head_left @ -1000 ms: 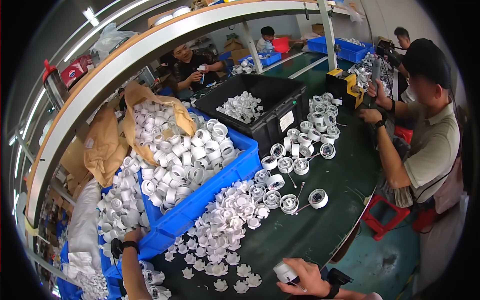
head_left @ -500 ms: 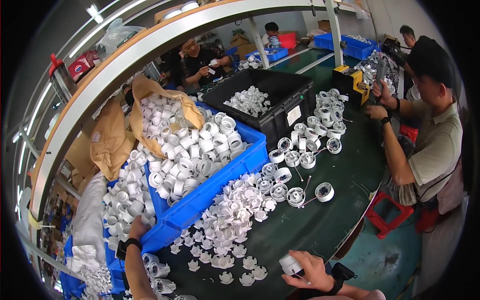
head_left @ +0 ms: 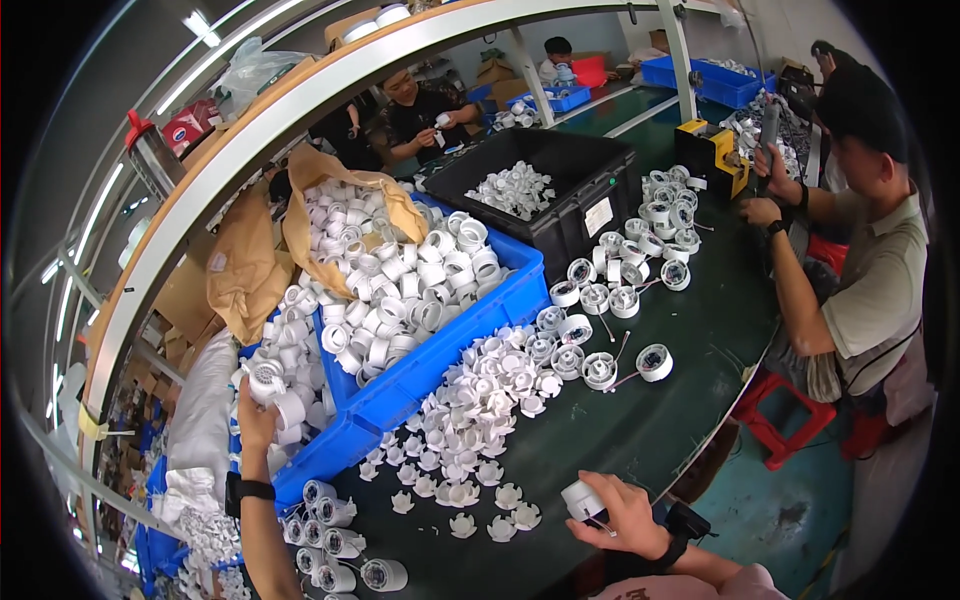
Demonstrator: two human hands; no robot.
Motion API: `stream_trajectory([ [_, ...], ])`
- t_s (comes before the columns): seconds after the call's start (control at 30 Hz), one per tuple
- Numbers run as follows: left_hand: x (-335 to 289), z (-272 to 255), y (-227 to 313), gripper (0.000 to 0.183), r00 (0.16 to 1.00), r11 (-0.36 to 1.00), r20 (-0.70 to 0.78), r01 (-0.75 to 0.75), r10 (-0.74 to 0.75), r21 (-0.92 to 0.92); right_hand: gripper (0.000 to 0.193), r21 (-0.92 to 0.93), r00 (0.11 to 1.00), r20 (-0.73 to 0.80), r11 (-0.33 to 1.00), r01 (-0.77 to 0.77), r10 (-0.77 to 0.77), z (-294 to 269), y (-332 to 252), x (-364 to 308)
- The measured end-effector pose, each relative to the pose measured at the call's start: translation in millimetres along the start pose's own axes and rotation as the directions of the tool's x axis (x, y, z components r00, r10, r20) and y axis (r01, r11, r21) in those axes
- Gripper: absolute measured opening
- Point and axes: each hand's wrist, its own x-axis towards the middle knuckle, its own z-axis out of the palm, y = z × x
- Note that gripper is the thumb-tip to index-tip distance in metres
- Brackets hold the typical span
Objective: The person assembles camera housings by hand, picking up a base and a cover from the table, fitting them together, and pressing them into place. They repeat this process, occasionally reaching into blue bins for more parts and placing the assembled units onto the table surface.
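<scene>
My left hand (head_left: pixel 257 418) is at the left compartment of the blue bin (head_left: pixel 400 392), its fingers closed around a round white plastic part (head_left: pixel 267 379) with a slotted face. Loose white plastic parts lie right beside those fingers. Above the near edge of the green table, my right hand (head_left: pixel 632 517) grips a white cylindrical housing (head_left: pixel 582 499) with short wires hanging from it. Between my hands, petal-shaped white plastic pieces (head_left: pixel 480 390) are heaped on the table. Several white housings with circuit boards inside (head_left: pixel 335 543) stand near my left forearm.
White rings fill the blue bin beside brown paper sacks (head_left: pixel 243 280). A black crate (head_left: pixel 590 200) holds small white pieces. Wired round units (head_left: pixel 600 370) spread over the green table (head_left: pixel 690 330). A co-worker (head_left: pixel 865 270) handles a tool at the right, near a red stool (head_left: pixel 785 420).
My left hand has come up out of the parts in the left compartment and now has a round white part in its fingers. My right hand still holds the housing. The view has shifted slightly.
</scene>
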Motion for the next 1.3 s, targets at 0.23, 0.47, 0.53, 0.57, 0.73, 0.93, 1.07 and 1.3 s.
stream_trajectory([
  [0.23, -117, 15, 217, 0.082, 0.883, 0.934, 0.454, 0.055, 0.120, -0.354, 0.064, -0.008, 0.999, 0.032, 0.999, -0.040, 0.040, -2, 3, 0],
  [0.47, -163, 91, 218, 0.074, 0.813, 0.996, 0.576, -0.059, 0.084, -0.063, 0.064, -0.005, 1.000, 0.005, 1.000, -0.019, 0.019, 0, 5, -3],
  [0.53, -166, 108, 205, 0.075, 0.819, 0.994, 0.565, -0.106, 0.101, -0.023, 0.064, 0.004, 1.000, 0.014, 1.000, -0.025, 0.025, -1, 3, -3],
  [0.57, -168, 116, 200, 0.077, 0.828, 0.988, 0.548, -0.156, 0.122, 0.014, 0.064, 0.010, 1.000, 0.019, 1.000, -0.025, 0.025, -2, 3, -3],
  [0.73, -168, 124, 199, 0.075, 0.798, 0.965, 0.592, -0.231, 0.113, 0.126, 0.070, 0.005, 1.000, 0.005, 1.000, 0.000, 0.000, 2, 6, -10],
  [0.93, -171, 112, 223, 0.052, 0.830, 0.921, 0.547, -0.291, 0.109, 0.259, 0.069, 0.080, 0.995, -0.039, 0.993, -0.089, 0.093, 5, 9, -19],
  [1.07, -166, 108, 220, 0.024, 0.854, 0.835, 0.494, -0.385, 0.161, 0.394, 0.067, 0.051, 0.996, -0.008, 0.995, -0.087, 0.087, 8, 10, -14],
  [1.3, -156, 76, 260, 0.015, 0.951, 0.995, 0.292, -0.096, 0.098, -0.021, 0.059, 0.124, 0.993, -0.074, 0.989, -0.086, 0.096, -1, -1, -2],
])
